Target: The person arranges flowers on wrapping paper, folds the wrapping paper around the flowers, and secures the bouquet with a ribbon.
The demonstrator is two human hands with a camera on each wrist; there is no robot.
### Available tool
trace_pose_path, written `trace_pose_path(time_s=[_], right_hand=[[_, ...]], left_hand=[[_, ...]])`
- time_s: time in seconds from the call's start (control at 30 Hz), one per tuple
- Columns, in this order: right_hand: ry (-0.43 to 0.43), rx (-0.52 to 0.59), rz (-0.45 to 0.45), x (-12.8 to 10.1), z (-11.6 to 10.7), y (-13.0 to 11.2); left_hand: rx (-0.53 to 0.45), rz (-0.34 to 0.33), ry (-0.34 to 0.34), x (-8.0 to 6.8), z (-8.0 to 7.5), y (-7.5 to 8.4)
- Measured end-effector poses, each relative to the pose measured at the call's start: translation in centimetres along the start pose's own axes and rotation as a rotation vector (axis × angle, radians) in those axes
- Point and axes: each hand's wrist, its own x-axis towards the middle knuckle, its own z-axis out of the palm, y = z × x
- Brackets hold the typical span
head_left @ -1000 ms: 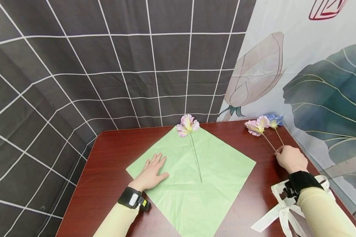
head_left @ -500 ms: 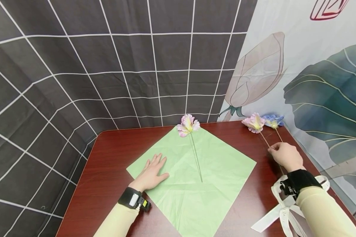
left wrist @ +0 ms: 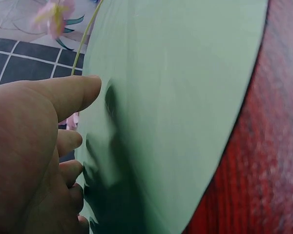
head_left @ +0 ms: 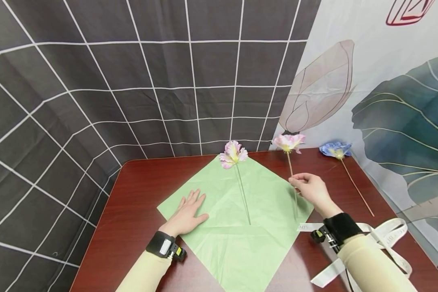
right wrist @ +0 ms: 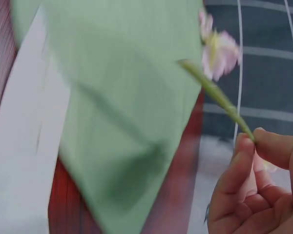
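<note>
My left hand [head_left: 185, 214] lies flat with spread fingers on the left part of a square of light green wrapping paper [head_left: 237, 251]. Between thumb and fingertips, my right hand [head_left: 312, 190] pinches the thin stem of a pink artificial flower [head_left: 288, 142], held over the paper's right corner with its bloom away from me. The stem's cut end [right wrist: 188, 66] shows in the right wrist view. Another pink flower [head_left: 233, 155] rests on the paper, its bloom at the far corner. At the back right of the table lies a blue flower [head_left: 336, 151], apart from both hands.
A loosely looped white ribbon [head_left: 390, 233] lies on the right, partly under my right forearm; one end reaches the paper's edge. The reddish-brown table [head_left: 131, 190] meets a dark gridded cloth [head_left: 160, 81] and a white printed cloth [head_left: 325, 101] behind.
My right hand has lifted the pink flower away from the blue one and carried it left to the paper's right corner. My left hand has stayed in place.
</note>
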Motion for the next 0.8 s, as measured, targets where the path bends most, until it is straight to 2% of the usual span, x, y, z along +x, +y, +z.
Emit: trace_pose_path(time_s=[0.2, 0.37, 0.63, 0.8], right_hand=[[-0.056, 0.058, -0.028, -0.4, 3.3, -2.6], [-0.072, 0.074, -0.028, -0.2, 5.4, -3.7], [-0.066, 0.0, -0.027, 0.6, 8.0, -4.3], [-0.069, -0.014, -0.067, 0.8, 9.4, -4.6]], left_hand=[[-0.001, 0.006, 0.016, 0.0, 0.1, 0.0], [-0.005, 0.008, 0.011, 0.0, 0.1, 0.1], [-0.005, 0.004, 0.003, 0.0, 0.1, 0.3], [-0.011, 0.008, 0.002, 0.0, 0.2, 0.3]])
